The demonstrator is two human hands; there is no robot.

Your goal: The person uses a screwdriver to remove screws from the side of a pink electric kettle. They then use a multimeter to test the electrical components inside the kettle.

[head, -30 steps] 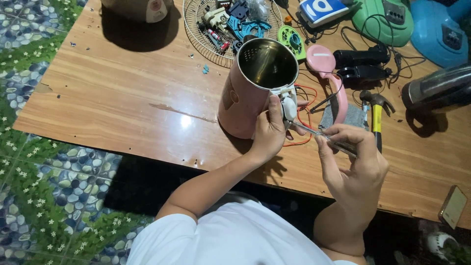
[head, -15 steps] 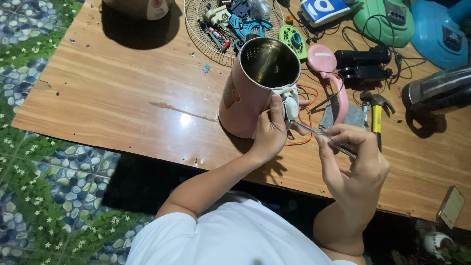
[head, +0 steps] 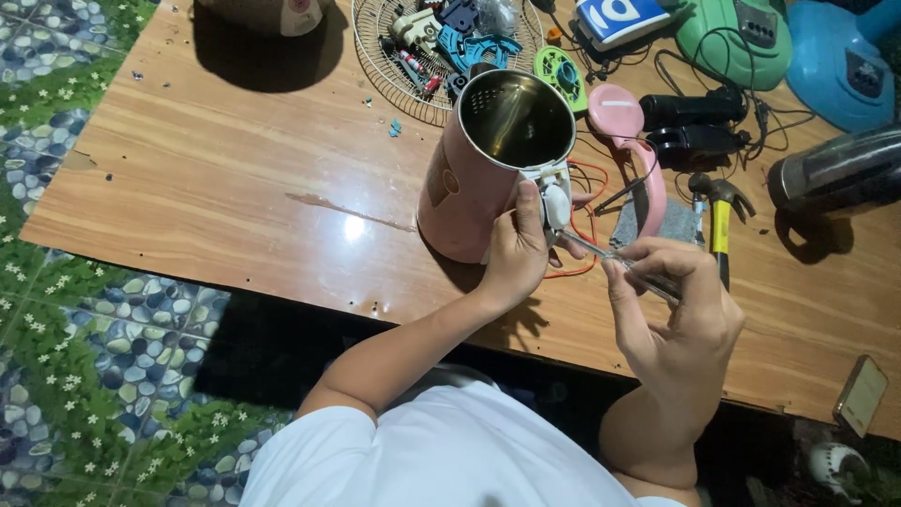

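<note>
The table (head: 235, 197) lies bare leftward; its right is crowded. The left hand (head: 516, 253) grips the kettle (head: 488, 160) near mid-table; the right hand (head: 676, 310) pinches a screwdriver (head: 601, 255). A hammer (head: 718, 211) and basket (head: 413, 56) hem them in.

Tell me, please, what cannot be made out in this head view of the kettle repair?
- Tip of the screwdriver: hidden where it meets the white part behind the left hand.
- Screwdriver handle: wrapped inside the right hand.
- Pink kettle: its base is hidden by its own body and the left hand.
- Blue appliance: cut off by the top right edge.
- Parts in the wire basket: too small to identify.
</note>
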